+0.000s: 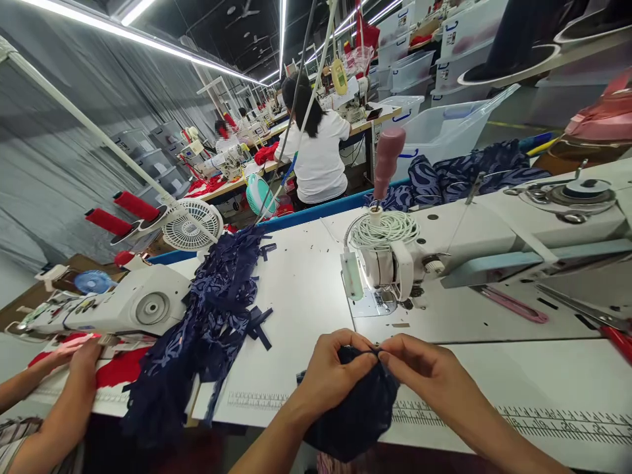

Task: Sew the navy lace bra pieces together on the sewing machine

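Observation:
Near the front edge of the white sewing table, my left hand pinches the top edge of a dark navy fabric piece. Close beside it, my right hand pinches the same edge, thumb and forefinger together. The cloth hangs down from both hands, over the printed ruler and the table's front edge. Just beyond my hands stands the sewing machine head, its needle area lit. A coil of pale cord lies on top of the machine.
A heap of navy patterned pieces lies on the left. Pink-handled thread snippers and red-handled scissors lie on the right. At far left, a co-worker's hands work red cloth at another machine. A person in white sits ahead.

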Demonstrator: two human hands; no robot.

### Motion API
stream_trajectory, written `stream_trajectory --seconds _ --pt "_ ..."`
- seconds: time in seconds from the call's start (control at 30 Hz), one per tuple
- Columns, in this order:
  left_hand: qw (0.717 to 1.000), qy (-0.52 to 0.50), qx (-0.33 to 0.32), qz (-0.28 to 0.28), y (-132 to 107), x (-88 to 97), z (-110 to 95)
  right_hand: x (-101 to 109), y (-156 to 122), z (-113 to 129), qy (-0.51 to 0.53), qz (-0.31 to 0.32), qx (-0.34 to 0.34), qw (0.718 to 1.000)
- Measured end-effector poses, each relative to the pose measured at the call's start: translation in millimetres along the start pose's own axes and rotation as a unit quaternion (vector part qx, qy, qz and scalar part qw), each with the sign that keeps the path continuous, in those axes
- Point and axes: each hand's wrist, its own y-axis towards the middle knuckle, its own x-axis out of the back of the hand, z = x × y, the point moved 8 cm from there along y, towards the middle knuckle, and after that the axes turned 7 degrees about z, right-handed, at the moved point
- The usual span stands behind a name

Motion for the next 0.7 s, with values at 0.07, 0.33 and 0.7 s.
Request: stream_trajectory --seconds 0.07,0.33,0.7 --pt "1.000 -0.019 0.004 -0.021 -3.7 5.3 9.9 -5.5 1.2 7.0 -0.032 -0.010 0.027 0.999" --pt "0.988 0.141 0.025 -0.052 -51.8 58.2 0.7 -67.0 9.9 49.0 -0.040 0.073 0.108 0.991" --pt "0.969 0.234 0.009 -0.080 65.8 17.0 17.1 26.5 49.8 -2.5 -0.192 -0.014 -0.016 0.981"
